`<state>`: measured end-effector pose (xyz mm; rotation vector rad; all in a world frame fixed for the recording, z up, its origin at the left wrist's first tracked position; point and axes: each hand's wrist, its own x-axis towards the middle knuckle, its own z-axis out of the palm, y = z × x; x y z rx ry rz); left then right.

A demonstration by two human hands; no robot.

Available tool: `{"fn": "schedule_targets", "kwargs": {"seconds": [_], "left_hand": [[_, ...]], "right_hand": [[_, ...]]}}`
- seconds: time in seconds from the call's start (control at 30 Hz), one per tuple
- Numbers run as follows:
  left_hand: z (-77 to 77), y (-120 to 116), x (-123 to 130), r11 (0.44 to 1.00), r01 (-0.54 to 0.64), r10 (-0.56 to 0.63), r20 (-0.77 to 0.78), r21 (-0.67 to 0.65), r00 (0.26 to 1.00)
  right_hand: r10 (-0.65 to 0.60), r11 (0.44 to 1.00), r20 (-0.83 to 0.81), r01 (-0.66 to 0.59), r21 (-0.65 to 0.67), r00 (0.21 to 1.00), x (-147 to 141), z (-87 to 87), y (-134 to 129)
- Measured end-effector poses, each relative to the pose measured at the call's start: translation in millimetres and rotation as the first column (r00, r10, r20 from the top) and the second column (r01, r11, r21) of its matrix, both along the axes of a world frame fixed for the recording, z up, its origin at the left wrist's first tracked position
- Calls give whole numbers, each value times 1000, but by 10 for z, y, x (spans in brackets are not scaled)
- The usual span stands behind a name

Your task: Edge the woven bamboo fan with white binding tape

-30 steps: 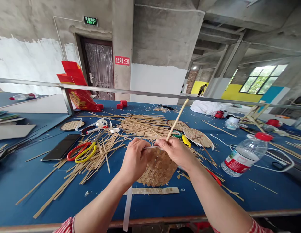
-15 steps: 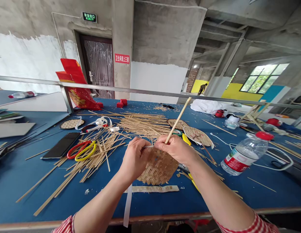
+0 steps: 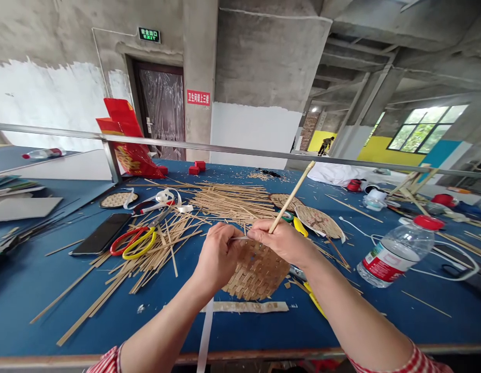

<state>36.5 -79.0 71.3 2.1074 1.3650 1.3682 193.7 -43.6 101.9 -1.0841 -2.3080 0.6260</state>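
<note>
My left hand (image 3: 218, 255) is closed, pinching a narrow white ribbon (image 3: 205, 336) whose loose end hangs past the table's front edge. My right hand (image 3: 283, 240) is closed around a thin pale wooden stick (image 3: 292, 196), which leans up and to the right. Both sets of fingertips meet at the top of a woven bamboo piece (image 3: 256, 277) with a rounded lower edge. How the stick joins the weave is hidden by my fingers. On the table below lies a flat pale strip (image 3: 250, 307).
Loose bamboo strips (image 3: 232, 202) spread across the blue table (image 3: 155, 324). To the left are scissors (image 3: 140, 242) and a black phone (image 3: 101, 234). A water bottle (image 3: 397, 254) stands right, near a white cable (image 3: 463, 274). Painted woven fans (image 3: 318, 221) lie behind my right hand. A metal rail (image 3: 240, 148) crosses the back.
The stick tilts further right. Both hands stay together at the top of the woven piece. The whole view has shifted slightly.
</note>
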Motion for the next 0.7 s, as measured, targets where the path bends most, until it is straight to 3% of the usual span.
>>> {"fn": "schedule_targets", "kwargs": {"seconds": [0.23, 0.7], "left_hand": [[-13, 4, 9, 1000, -19, 19, 7, -11, 1000], [81, 48, -31, 987, 54, -61, -43, -152, 997]], "right_hand": [[85, 996, -58, -83, 41, 995, -8, 12, 32], [17, 997, -52, -21, -75, 998, 16, 26, 103]]}}
